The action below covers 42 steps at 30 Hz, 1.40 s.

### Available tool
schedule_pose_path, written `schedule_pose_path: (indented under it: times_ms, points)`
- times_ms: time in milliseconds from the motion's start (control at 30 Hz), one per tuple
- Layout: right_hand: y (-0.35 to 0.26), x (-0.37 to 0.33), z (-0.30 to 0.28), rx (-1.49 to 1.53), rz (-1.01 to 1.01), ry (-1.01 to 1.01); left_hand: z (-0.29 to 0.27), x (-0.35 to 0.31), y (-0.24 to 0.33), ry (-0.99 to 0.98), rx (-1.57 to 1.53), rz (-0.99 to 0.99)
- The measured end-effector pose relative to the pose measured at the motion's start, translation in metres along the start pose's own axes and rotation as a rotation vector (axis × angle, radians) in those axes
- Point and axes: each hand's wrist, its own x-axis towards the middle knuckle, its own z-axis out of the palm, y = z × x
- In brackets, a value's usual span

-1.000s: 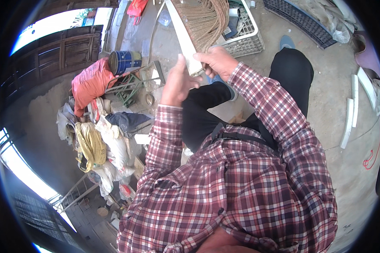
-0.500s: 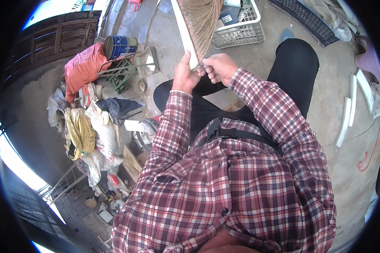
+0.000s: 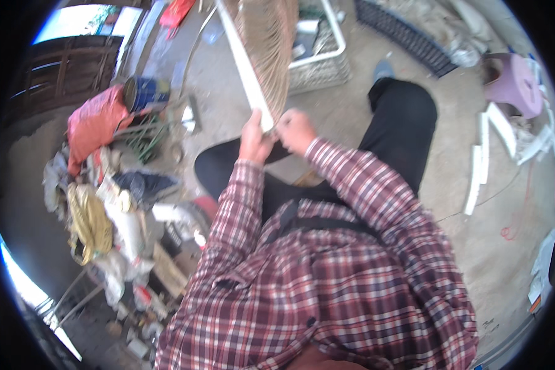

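Near the frame's centre, the left hand grips the lower end of a white strip; the right hand is curled just beside it, too blurred to tell what it pinches. The strip's long axis runs from the hands up and slightly left to the top edge, with brown strands along its right side and a white basket further right.

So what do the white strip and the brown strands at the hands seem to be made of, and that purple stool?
White strip: perhaps plastic or painted wood; smooth, straight-edged.
Brown strands: probably plant-fibre cord; matte, thin, rope-like.
Purple stool: likely moulded plastic; smooth, evenly coloured, rounded.
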Motion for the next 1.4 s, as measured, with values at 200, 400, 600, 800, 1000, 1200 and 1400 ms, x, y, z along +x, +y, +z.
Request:
schedule_pose_path:
  times_ms: [200,400,600,800,1000,1200,1400]
  points:
    - [-0.011,-0.004,-0.013,-0.347,-0.392,0.11,0.018,0.009,0.01,-0.123,-0.001,0.025]
    - [-0.031,-0.004,-0.037,-0.413,-0.539,0.21,0.05,0.015,0.017,-0.127,0.039,0.048]
    - [-0.047,-0.002,-0.052,-0.475,-0.622,0.404,0.074,0.012,0.025,-0.208,0.061,0.09]
    - [-0.064,0.015,-0.051,-0.491,-0.465,0.409,0.087,0.025,0.033,-0.299,0.049,0.064]
    - [-0.065,0.018,-0.049,-0.438,-0.412,0.404,0.079,0.039,0.033,-0.29,0.083,0.058]
    - [-0.059,0.02,-0.046,-0.407,-0.457,0.382,0.077,0.038,0.033,-0.376,0.056,0.051]
    - [-0.054,0.012,-0.038,-0.477,-0.461,0.371,0.074,0.014,0.034,-0.296,0.204,0.194]
